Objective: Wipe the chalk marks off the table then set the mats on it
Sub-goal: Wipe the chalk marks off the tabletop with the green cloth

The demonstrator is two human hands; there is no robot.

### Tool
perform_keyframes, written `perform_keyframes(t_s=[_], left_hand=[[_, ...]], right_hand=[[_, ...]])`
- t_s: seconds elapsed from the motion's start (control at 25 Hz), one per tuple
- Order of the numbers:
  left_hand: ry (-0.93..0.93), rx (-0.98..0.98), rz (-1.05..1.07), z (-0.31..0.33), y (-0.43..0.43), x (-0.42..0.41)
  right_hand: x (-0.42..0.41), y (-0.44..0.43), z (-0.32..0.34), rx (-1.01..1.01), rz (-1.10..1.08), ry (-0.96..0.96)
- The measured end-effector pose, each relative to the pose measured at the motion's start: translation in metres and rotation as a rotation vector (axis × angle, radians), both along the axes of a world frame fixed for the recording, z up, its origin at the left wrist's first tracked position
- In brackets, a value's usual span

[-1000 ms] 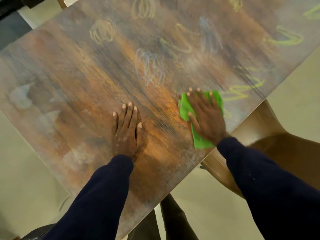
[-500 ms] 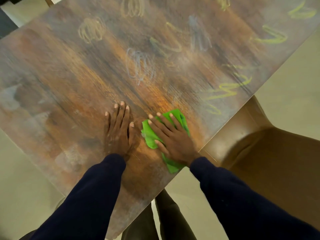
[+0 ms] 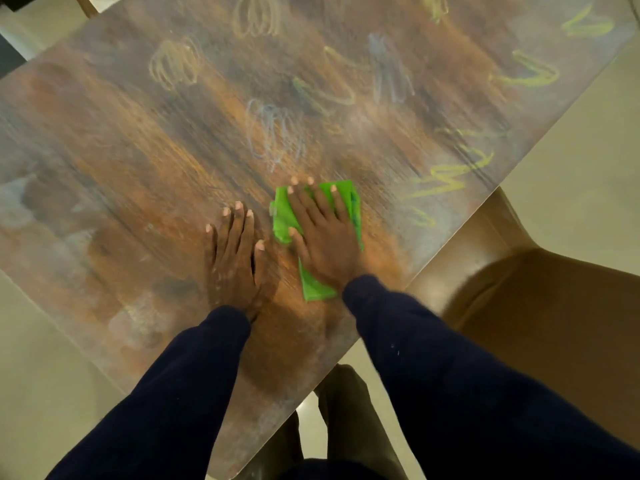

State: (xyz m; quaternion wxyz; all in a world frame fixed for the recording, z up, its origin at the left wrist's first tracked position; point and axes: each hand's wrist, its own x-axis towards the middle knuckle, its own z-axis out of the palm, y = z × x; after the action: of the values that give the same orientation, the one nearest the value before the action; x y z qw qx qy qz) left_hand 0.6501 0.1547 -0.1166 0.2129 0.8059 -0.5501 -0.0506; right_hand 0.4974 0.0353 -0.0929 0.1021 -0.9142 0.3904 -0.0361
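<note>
A brown wood-grain table [image 3: 131, 174] fills the view, tilted in the frame. Chalk marks cover its far half: a pale blue scribble [image 3: 273, 133] just beyond my hands, yellow zigzags [image 3: 453, 178] to the right, tan loops [image 3: 176, 64] at the far left. My right hand [image 3: 325, 237] lies flat with straight fingers on a green cloth [image 3: 315, 289], pressing it to the table. My left hand [image 3: 235, 258] rests flat on the bare wood beside it, fingers straight. No mats are in view.
A brown chair [image 3: 540, 306] stands at the right, close to the table's edge. Pale floor [image 3: 41, 358] shows at the left and right. My legs are under the table's near corner. Smeared whitish patches [image 3: 138, 320] lie on the table's near left.
My right hand slid the green cloth left from near the yellow marks to beside my left hand, then a little forward toward the blue scribble. My left hand stayed planted.
</note>
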Motion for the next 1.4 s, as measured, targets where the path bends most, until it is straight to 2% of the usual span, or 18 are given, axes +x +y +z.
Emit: perform_keyframes(t_s=[0.12,0.28,0.48,0.56,0.68,0.76,0.84,0.92,1.0,1.2,1.32,1.4], left_hand=[[0.018,-0.028,-0.005,0.002,-0.027,-0.003],[-0.026,0.025,-0.059,-0.001,-0.050,-0.001],[-0.066,0.061,-0.057,0.000,-0.047,-0.005],[-0.068,0.064,-0.057,0.000,-0.048,-0.004],[-0.063,0.055,-0.047,0.001,-0.048,-0.006],[-0.070,0.056,-0.040,0.001,-0.048,-0.005],[-0.080,0.062,-0.025,0.001,-0.048,-0.005],[-0.090,0.060,-0.017,0.001,-0.049,-0.006],[-0.100,0.070,-0.014,0.001,-0.050,-0.007],[-0.076,0.096,0.004,0.003,-0.050,-0.007],[-0.080,0.080,0.006,0.003,-0.050,-0.008],[-0.097,0.073,0.001,0.001,-0.049,-0.009]], right_hand=[[-0.062,0.038,-0.003,0.061,0.210,0.052],[-0.118,-0.008,0.001,-0.001,0.096,0.101],[-0.055,-0.078,0.001,-0.060,-0.145,0.047],[-0.019,-0.087,-0.004,-0.078,-0.181,0.026],[0.002,-0.044,-0.005,-0.041,-0.091,-0.014],[-0.024,0.001,-0.003,0.037,0.072,0.006],[-0.067,0.011,-0.002,0.059,0.191,0.010],[-0.097,-0.020,-0.001,0.025,0.153,0.028],[-0.101,-0.062,0.001,-0.013,0.019,0.046],[-0.030,-0.110,-0.004,-0.072,-0.114,0.012],[-0.010,-0.079,-0.006,-0.048,-0.032,-0.009],[-0.031,-0.044,-0.004,0.020,0.131,0.015]])
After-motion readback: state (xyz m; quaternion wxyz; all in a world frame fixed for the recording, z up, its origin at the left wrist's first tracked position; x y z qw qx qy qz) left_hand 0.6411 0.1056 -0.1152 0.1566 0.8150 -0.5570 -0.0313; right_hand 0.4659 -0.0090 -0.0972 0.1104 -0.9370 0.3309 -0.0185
